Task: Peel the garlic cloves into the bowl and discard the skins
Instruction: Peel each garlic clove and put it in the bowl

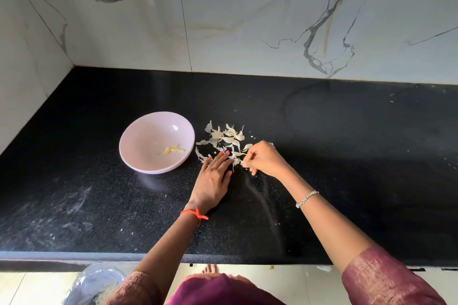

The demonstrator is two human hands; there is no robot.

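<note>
A pale pink bowl [138,136] stands on the black counter with several peeled garlic cloves [173,149] inside. Just right of it lies a scatter of papery garlic skins [226,137]. My left hand [214,176] lies flat on the counter, fingers straight, its tips touching the near edge of the skins. My right hand [262,159] is to the right of the pile, fingers curled, pinching a small piece of skin at its fingertips.
The black counter [347,156] runs to a marble wall behind and on the left. Its front edge is near my body. A clear plastic-covered thing [96,282] sits on the floor below at the left. Tiny skin flecks dot the counter.
</note>
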